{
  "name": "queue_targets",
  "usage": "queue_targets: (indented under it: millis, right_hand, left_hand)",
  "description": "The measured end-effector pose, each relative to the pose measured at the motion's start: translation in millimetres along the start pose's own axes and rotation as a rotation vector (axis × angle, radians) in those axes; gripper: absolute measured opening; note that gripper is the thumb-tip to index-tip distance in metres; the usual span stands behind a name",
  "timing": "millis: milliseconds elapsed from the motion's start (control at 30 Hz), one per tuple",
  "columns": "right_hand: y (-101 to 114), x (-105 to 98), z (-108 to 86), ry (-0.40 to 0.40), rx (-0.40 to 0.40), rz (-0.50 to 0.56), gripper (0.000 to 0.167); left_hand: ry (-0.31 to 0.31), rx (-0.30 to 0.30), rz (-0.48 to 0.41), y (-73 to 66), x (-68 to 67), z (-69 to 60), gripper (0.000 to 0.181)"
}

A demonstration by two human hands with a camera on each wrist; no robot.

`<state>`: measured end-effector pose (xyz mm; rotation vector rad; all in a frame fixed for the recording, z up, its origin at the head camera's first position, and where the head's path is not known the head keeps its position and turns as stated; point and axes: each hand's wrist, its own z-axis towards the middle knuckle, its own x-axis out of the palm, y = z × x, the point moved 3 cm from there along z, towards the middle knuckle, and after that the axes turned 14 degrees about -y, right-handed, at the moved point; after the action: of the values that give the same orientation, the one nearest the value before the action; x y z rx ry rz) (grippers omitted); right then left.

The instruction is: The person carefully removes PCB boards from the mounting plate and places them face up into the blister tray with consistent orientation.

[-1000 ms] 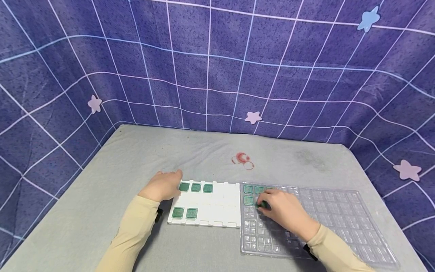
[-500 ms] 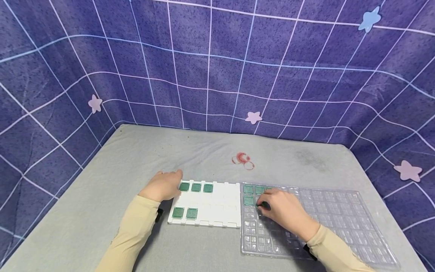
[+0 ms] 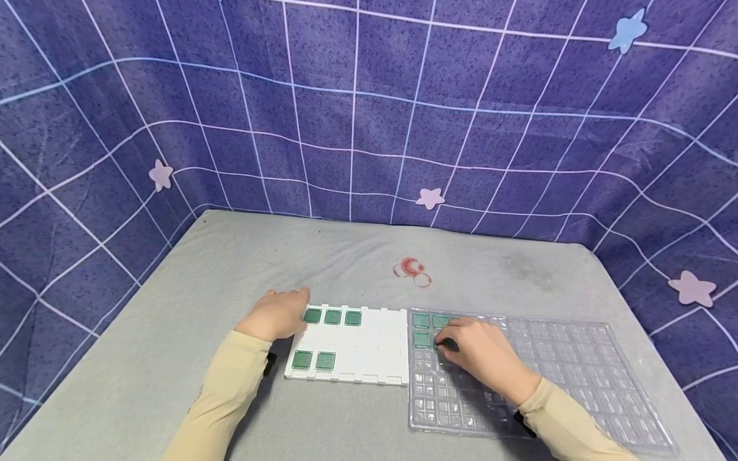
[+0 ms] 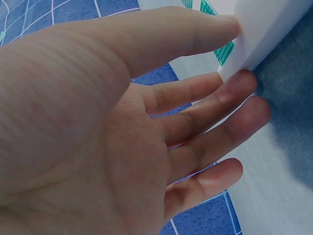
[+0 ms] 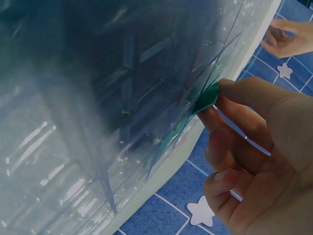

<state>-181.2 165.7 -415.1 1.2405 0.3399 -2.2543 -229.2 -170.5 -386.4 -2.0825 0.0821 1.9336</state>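
Observation:
My right hand point(image 3: 483, 353) pinches a small green circuit board point(image 5: 206, 99) between thumb and fingers. The board is tilted against the clear plastic tray point(image 3: 553, 371), at a cell in the second row, right of another board point(image 3: 422, 340). Much of it is hidden behind the fingers in the head view. At the back left corner of the white tray point(image 3: 375, 358), my left hand point(image 3: 278, 315) holds the edge, thumb point(image 4: 215, 30) against the tray and the other fingers spread alongside. Several green boards point(image 3: 325, 361) sit in the white tray's front and back rows.
The two trays lie side by side on a grey cloth-covered table point(image 3: 323, 256). Red ring marks point(image 3: 412, 267) show on the cloth behind them. A blue gridded curtain point(image 3: 380, 141) with star shapes surrounds the back and sides.
The board in my right hand tips slightly and shows less green in the head view. My left hand and both trays keep their places.

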Motion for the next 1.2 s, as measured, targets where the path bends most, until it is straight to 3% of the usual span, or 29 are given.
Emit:
queue_targets:
  millis: [433, 800, 1200]
  right_hand:
    - [-1.3, 0.8, 1.8, 0.032, 0.066, -0.008, 0.016]
    - [-4.9, -2.7, 2.7, -0.030, 0.071, -0.015, 0.017]
    - [-2.4, -1.9, 3.3, -0.033, 0.076, -0.031, 0.019]
  left_hand:
    - [-0.005, 0.007, 0.014, -1.0, -1.4, 1.0, 0.060]
    - [-0.006, 0.003, 0.012, -0.6, 0.1, 0.2, 0.066]
    - [-0.009, 0.006, 0.015, -0.2, 0.2, -0.1, 0.061]
